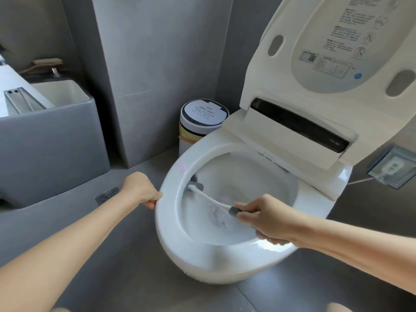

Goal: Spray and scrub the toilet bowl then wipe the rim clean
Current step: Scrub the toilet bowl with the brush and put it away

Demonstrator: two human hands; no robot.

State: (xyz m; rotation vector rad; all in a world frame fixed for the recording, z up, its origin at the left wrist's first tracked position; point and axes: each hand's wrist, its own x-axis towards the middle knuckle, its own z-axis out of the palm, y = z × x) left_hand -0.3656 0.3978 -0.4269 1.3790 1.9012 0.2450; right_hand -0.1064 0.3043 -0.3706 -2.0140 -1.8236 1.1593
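A white toilet stands at centre right with its lid and seat (337, 64) raised. Its rim (171, 183) shows a faint pink smear at the left. My right hand (267, 218) grips the grey handle of a toilet brush (211, 200). The brush's white shaft runs left and down into the bowl, and its grey head presses against the bowl's left inner wall under the rim. My left hand (140, 190) grips the outer left edge of the rim, thumb on top. No spray bottle or cloth is in view.
A small white bin (202, 122) with a yellow liner stands behind the toilet's left side against the grey wall. A grey basin unit (51, 140) fills the left. A floor drain (107, 195) lies near my left wrist. A covered wall socket (394, 167) sits at right.
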